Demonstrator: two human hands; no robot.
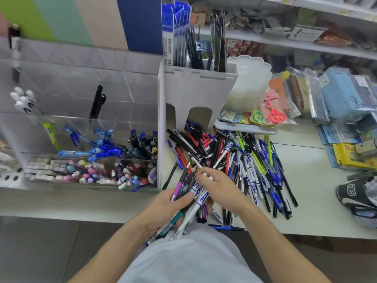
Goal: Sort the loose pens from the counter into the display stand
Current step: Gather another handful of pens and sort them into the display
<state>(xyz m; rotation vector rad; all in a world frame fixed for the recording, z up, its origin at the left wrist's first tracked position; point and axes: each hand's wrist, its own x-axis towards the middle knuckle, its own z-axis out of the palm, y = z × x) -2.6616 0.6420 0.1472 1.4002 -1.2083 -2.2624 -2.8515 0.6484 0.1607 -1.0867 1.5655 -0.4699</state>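
A big heap of loose pens (240, 160), black, blue, red, white and green, lies on the white counter (318, 211). My left hand (165, 209) grips a bundle of several pens (184, 198), among them a purple one and white ones with blue print, at the counter's front edge. My right hand (218, 186) reaches over the bundle's top and pinches the pens' ends with its fingertips. To the left stands the clear acrylic display stand (81, 111); its lower compartments hold blue pens (102, 149), dark pens (144, 145) and pastel items (91, 173).
A white cardboard holder (193, 92) with refill packs stands behind the heap. A stack of clear plastic trays (248, 82), packed scissors (275, 114), pencil cases (342, 92) and a yellow box (350, 156) crowd the right side. A dark bag (357, 195) lies at the right edge.
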